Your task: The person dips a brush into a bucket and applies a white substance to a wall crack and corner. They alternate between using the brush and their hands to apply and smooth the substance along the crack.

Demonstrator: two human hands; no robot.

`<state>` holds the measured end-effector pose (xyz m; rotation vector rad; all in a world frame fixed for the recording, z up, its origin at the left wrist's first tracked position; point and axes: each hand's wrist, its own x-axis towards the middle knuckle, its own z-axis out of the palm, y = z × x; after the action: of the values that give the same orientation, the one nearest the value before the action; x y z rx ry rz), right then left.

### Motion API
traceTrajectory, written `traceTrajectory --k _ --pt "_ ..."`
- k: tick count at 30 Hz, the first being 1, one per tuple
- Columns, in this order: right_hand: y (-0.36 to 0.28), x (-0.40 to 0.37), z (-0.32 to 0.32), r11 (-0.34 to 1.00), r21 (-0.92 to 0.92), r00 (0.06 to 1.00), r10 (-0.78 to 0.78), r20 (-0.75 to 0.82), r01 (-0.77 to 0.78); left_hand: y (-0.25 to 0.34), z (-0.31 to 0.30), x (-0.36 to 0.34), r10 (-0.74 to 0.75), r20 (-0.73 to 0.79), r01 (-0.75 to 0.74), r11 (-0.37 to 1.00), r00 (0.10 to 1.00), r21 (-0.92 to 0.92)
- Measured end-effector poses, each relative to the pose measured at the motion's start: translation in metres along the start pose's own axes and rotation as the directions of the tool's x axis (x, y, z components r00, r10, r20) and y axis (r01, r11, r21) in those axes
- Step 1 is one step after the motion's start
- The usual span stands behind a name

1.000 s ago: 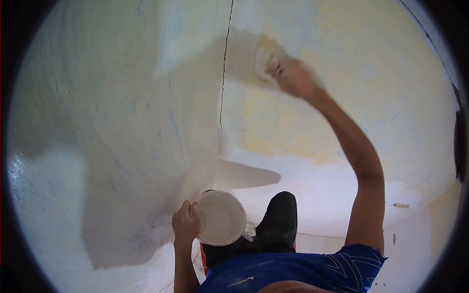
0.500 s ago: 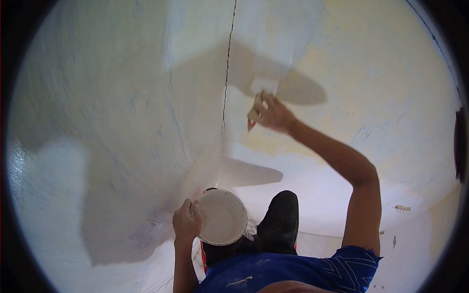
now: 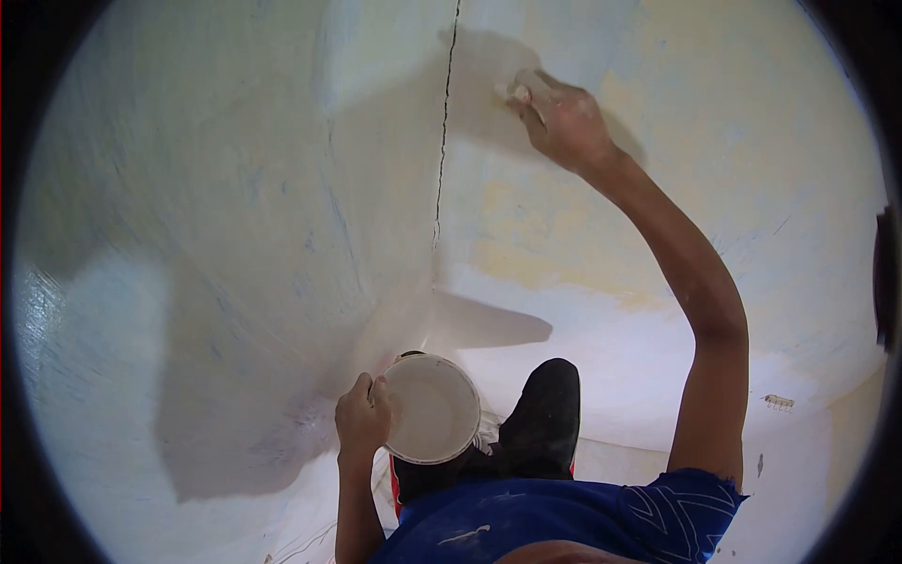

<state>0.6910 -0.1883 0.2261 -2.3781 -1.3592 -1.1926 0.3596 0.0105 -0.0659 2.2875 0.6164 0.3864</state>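
My left hand (image 3: 363, 415) is closed on the rim of a round white bucket (image 3: 474, 414), held at my lap. Inside the bucket is pale, whitish material. Up at the right-hand wall (image 3: 676, 188), my right hand (image 3: 568, 122) is closed around a putty knife (image 3: 503, 92). My fingers hide most of the tool; only a pale part shows beside them. To the left of that hand, a dark jagged crack (image 3: 443, 141) runs down the corner where the two walls meet.
The left wall (image 3: 235, 207) is streaked and carries broad shadows. My dark-clad leg (image 3: 540, 414) is bent beside the bucket. A small row of hooks (image 3: 779, 401) is on the lower right surface. A dark object (image 3: 883, 282) stands at the far right edge.
My right hand has moved up the wall and turned, with the putty knife still in it. The red handle end seen before is now hidden. My left hand and the bucket have barely shifted.
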Motion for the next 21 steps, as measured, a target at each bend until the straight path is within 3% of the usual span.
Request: traceTrajectory --k 1,3,4,6,8,11,13,14,16,17,18,19,20,21 --pt "-0.002 -0.001 0.002 1.000 0.002 1.000 -0.002 0.005 0.002 0.000 0.001 -0.001 -0.004 -0.005 0.004 1.000 1.000 -0.001" --pt "-0.009 -0.006 0.005 0.975 -0.129 0.963 -0.201 -0.179 0.180 0.001 -0.001 0.000 -0.009 0.000 0.009 1.000 1.000 0.006" --pt "-0.012 -0.013 0.016 0.975 -0.128 0.963 -0.201 -0.177 0.180 0.001 -0.001 0.000 -0.008 0.001 0.008 1.000 1.000 0.013" --pt "-0.015 -0.040 0.058 0.783 -0.468 0.798 -0.556 -0.231 0.409 0.000 -0.002 0.000 0.003 -0.001 -0.003 1.000 1.000 0.015" --pt "-0.029 -0.078 0.092 0.792 -0.453 0.851 -0.510 -0.125 0.409 0.000 -0.001 0.000 0.015 -0.002 -0.015 1.000 1.000 0.020" --pt "-0.041 -0.126 0.129 0.747 -0.458 0.826 -0.561 -0.045 0.482 -0.001 -0.002 0.001 0.017 -0.004 -0.017 0.999 1.000 0.028" --pt "-0.058 -0.148 0.150 0.866 -0.266 0.884 -0.459 -0.089 0.423 -0.003 0.001 0.002 0.014 0.003 -0.014 1.000 1.000 0.017" --pt "-0.062 -0.153 0.153 0.868 -0.265 0.886 -0.456 -0.085 0.421 -0.001 0.001 0.001 0.014 0.009 -0.014 1.000 1.000 0.018" --pt "-0.065 -0.161 0.158 0.956 0.120 0.960 -0.274 0.052 0.266 0.002 -0.002 0.001 0.020 0.003 -0.020 1.000 1.000 0.018" --pt "-0.063 -0.156 0.145 0.930 0.346 0.983 -0.164 0.088 0.124 -0.001 -0.001 0.001 0.025 0.006 -0.025 0.999 1.000 0.021" --pt "-0.060 -0.148 0.134 0.931 0.344 0.984 -0.158 0.088 0.119 -0.005 0.001 0.001 0.025 0.000 -0.025 1.000 1.000 0.014" --pt "-0.054 -0.137 0.125 0.931 0.325 0.968 0.094 0.232 -0.168 -0.007 0.003 0.002 0.025 -0.005 -0.025 1.000 1.000 0.005" --pt "-0.046 -0.126 0.115 0.859 0.264 0.870 0.333 0.363 -0.439 -0.006 0.004 0.003 0.031 -0.002 -0.031 1.000 1.000 0.004" --pt "-0.031 -0.117 0.105 0.916 0.151 0.905 0.321 0.277 -0.371 -0.004 0.003 0.002 0.025 -0.002 -0.025 1.000 1.000 -0.003"
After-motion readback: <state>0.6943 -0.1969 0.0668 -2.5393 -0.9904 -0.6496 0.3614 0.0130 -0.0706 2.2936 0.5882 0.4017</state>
